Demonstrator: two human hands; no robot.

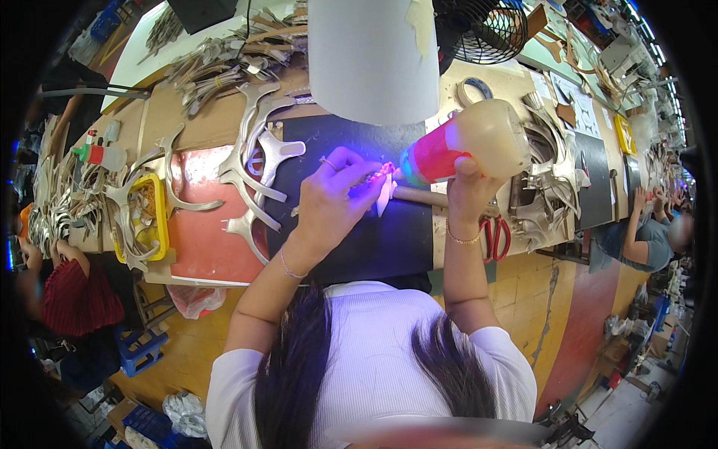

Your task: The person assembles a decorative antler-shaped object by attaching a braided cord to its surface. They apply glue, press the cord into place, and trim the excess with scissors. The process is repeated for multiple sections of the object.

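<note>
Yellow plastic tray (163, 213) stands at left on the tabletop (203, 135), just beside a red sheet (202, 243). Next come silvery curved pieces (281, 150), and then a black mat (385, 247). Above this mat, the left hand (336, 193) has its fingers brought together in a pinch, and at their tips is a small pale piece (384, 196), partly lit violet and hanging downward. From these fingers, the squeeze bottle (486, 141) lies to the right; its long axis rises from the nozzle (399, 173) toward upper right. The right hand (470, 196) is nearer to it, with fingers curled around its lower side. Whether the nozzle touches the piece, I cannot tell. Farther right lie red-handled scissors (488, 238).
</note>
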